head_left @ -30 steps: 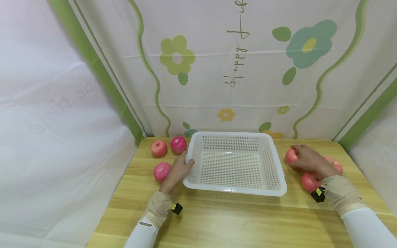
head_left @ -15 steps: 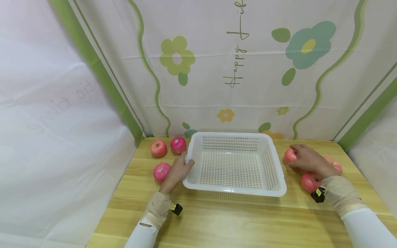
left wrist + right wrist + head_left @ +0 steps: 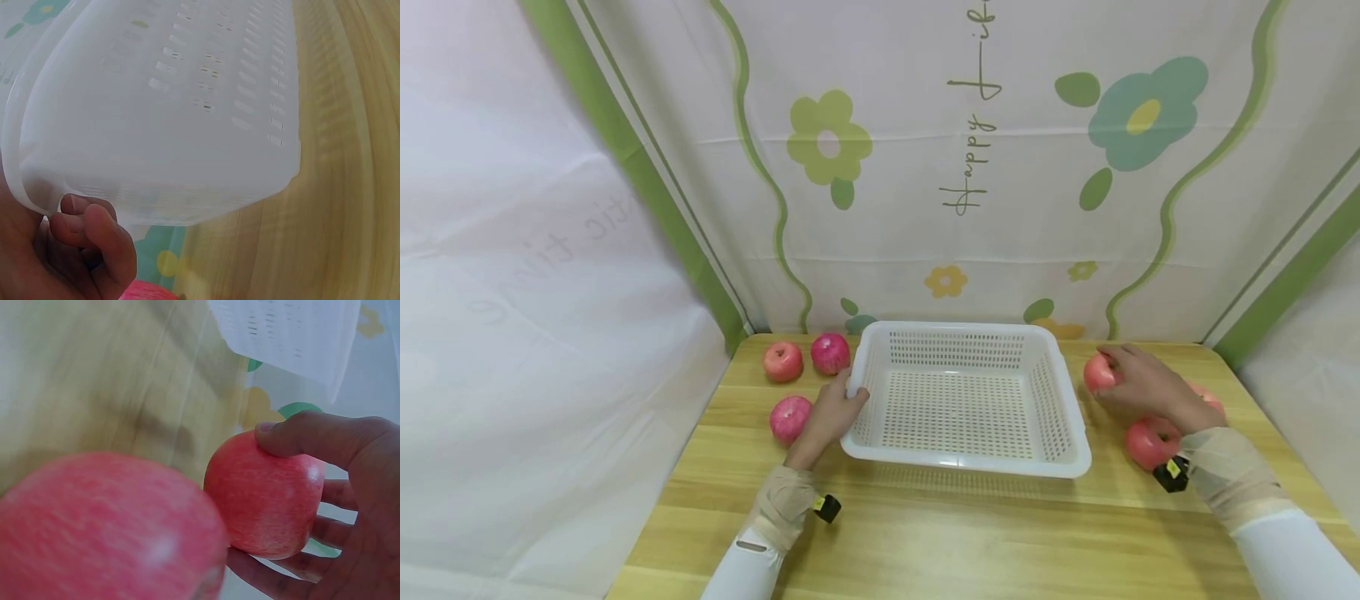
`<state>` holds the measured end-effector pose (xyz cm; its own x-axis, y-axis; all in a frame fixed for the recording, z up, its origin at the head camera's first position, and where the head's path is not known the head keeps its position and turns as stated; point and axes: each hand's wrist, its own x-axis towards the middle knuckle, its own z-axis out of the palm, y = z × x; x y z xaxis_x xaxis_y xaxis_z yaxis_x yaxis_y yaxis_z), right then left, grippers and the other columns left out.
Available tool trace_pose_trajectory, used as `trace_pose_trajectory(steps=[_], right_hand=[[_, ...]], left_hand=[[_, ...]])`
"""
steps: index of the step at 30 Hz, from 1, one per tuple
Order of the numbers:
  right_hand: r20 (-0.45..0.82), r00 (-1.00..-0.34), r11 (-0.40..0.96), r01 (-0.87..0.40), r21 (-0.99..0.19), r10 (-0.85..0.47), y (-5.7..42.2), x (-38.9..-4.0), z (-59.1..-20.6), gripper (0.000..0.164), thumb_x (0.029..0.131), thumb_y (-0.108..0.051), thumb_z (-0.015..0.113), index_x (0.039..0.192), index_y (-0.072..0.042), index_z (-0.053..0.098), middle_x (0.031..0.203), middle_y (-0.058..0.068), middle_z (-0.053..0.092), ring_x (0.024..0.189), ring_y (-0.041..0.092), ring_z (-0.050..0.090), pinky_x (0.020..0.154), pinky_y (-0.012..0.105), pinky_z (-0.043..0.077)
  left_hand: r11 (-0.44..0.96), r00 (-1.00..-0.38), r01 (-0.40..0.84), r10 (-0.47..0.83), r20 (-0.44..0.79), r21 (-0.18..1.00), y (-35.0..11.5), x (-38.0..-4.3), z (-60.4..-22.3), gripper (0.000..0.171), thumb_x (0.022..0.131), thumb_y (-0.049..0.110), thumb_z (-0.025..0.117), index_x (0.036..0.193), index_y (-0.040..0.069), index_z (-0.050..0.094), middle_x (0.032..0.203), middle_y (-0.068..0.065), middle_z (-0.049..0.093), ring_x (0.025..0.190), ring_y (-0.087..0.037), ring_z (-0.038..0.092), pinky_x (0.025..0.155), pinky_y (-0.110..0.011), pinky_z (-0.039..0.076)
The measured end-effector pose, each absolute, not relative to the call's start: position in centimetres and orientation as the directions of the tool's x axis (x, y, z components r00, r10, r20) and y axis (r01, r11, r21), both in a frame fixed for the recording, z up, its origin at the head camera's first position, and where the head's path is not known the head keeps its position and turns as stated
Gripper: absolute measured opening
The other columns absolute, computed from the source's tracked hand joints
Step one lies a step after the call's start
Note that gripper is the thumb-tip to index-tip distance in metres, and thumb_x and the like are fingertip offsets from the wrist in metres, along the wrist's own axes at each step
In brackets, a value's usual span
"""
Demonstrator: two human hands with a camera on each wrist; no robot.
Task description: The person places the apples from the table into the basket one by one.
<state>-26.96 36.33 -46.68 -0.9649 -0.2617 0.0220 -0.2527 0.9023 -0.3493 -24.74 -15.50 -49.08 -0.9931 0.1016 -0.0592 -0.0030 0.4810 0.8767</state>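
Observation:
A white plastic basket (image 3: 955, 461) with slotted sides stands at the middle of the table. My left hand (image 3: 833, 410) grips its left rim; the left wrist view shows curled fingers (image 3: 103, 234) beneath the basket's lip. Right of the basket, my right hand (image 3: 1146, 385) holds a red apple (image 3: 269, 494), thumb on one side and fingers around the other. A second apple (image 3: 1152, 443) lies in front of that hand and looms large in the right wrist view. Partly hidden behind the right wrist is a third apple (image 3: 1210, 400).
Three more apples lie left of the basket: a pale red one (image 3: 783, 362), a deep pink one (image 3: 831, 354) behind the left hand, and a pink one (image 3: 791, 419) beside the left wrist. A flower-print curtain (image 3: 895, 208) hangs along the wooden table's (image 3: 970, 542) back edge.
My right hand and its apple have shifted slightly left and away from me. The left hand keeps its grip on the basket rim, and the other apples stay where they were.

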Motion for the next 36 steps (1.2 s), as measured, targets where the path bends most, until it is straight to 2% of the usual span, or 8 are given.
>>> trace_pose_trajectory(steps=[6,14,23,36], right_hand=[[0.049,-0.96,0.894,-0.275,-0.354,-0.276,35.9,-26.8,-45.7,0.083,0.091,-0.03,0.078,0.154,0.01,0.043,0.148,0.039,0.049,0.13,0.056,0.052,0.1,0.073,0.049],[0.09,-0.949,0.89,-0.314,-0.332,-0.302,35.1,-26.7,-44.5,0.082,0.09,-0.029,0.08,0.154,0.009,0.045,0.144,0.036,0.053,0.126,0.052,0.055,0.099,0.071,0.051],[0.061,-0.953,0.9,-0.301,-0.315,-0.297,34.1,-26.5,-43.0,0.085,0.091,-0.031,0.081,0.156,0.008,0.043,0.149,0.036,0.049,0.128,0.055,0.052,0.098,0.074,0.05],[0.099,-0.94,0.897,-0.34,-0.284,-0.325,33.4,-26.5,-41.1,0.082,0.09,-0.029,0.083,0.154,0.007,0.045,0.149,0.037,0.048,0.129,0.057,0.05,0.101,0.075,0.048]], left_hand=[[0.479,-0.993,-0.004,0.1,-0.059,0.878,-15.5,-24.7,-49.1,0.06,0.107,0.023,0.055,0.162,0.006,0.039,0.136,-0.028,0.068,0.097,-0.031,0.078,0.07,-0.043,0.068],[0.477,-0.994,0.001,0.097,-0.052,0.879,-15.5,-24.8,-49.2,0.06,0.106,0.023,0.056,0.162,0.006,0.041,0.134,-0.028,0.069,0.097,-0.032,0.078,0.071,-0.043,0.068],[0.478,-0.993,0.002,0.102,-0.054,0.878,-15.5,-24.7,-49.0,0.06,0.107,0.023,0.056,0.162,0.004,0.04,0.134,-0.028,0.068,0.097,-0.032,0.078,0.071,-0.043,0.068],[0.489,-0.994,-0.005,0.091,-0.057,0.873,-15.5,-24.8,-49.1,0.062,0.107,0.024,0.055,0.163,0.006,0.038,0.134,-0.028,0.069,0.095,-0.03,0.078,0.07,-0.042,0.068]])
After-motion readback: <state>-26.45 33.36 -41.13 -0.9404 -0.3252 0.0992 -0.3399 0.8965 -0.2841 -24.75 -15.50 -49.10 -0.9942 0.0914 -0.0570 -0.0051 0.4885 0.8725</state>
